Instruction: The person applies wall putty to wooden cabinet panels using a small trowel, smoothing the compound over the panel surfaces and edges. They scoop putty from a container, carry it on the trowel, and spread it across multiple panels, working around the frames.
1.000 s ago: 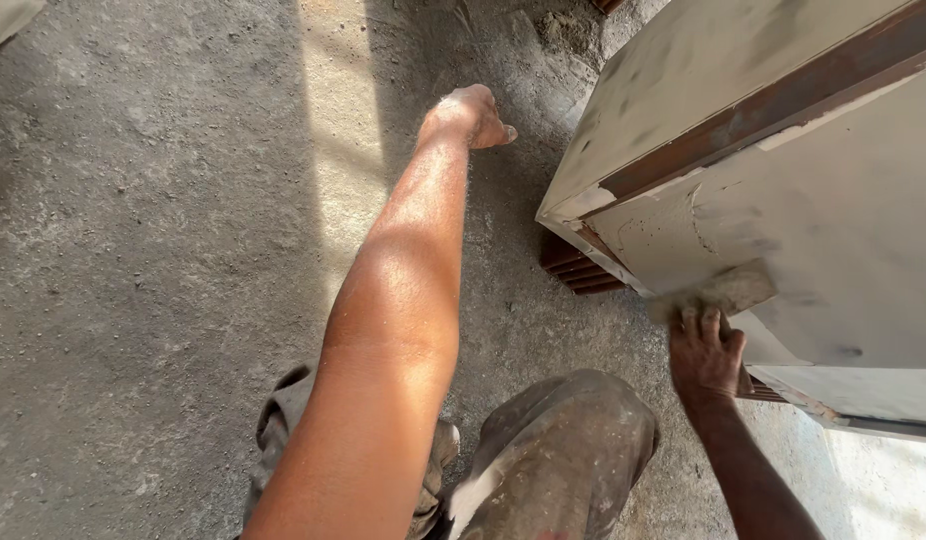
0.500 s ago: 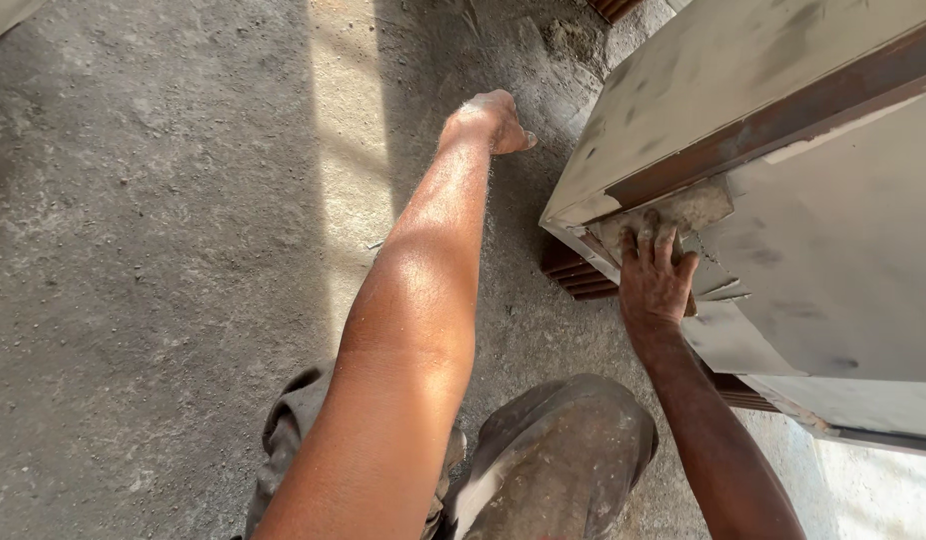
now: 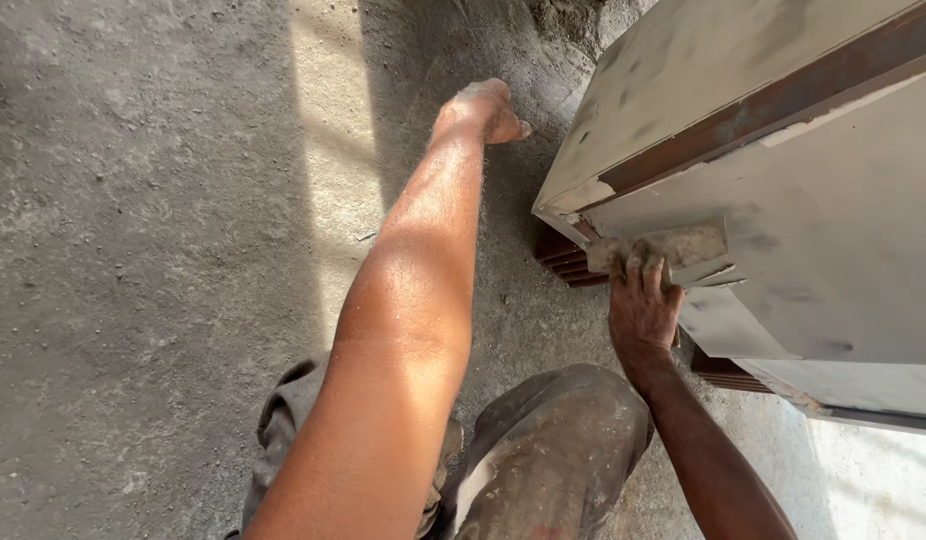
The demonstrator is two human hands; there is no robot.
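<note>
My right hand [image 3: 643, 305] grips a flat putty blade [image 3: 668, 250] smeared with grey filler and presses it against the near face of a large grey-coated wooden panel [image 3: 833, 200], close to its lower left corner. My left hand [image 3: 486, 108] is stretched far forward, loosely closed, resting near the panel's far left edge above the floor; nothing shows in it. My left forearm [image 3: 413, 300] crosses the middle of the view. The blade's handle is hidden under my fingers.
The panel has a brown wooden strip [image 3: 783, 100] showing through the coating and rests on reddish-brown slats [image 3: 568, 262]. Rough concrete floor [image 3: 133, 250] spreads to the left, with a sunlit band. My dusty trouser knee [image 3: 563, 450] is at the bottom.
My right hand has moved up and left along the panel's face with the blade, from the lower edge toward the corner. The left arm has barely moved.
</note>
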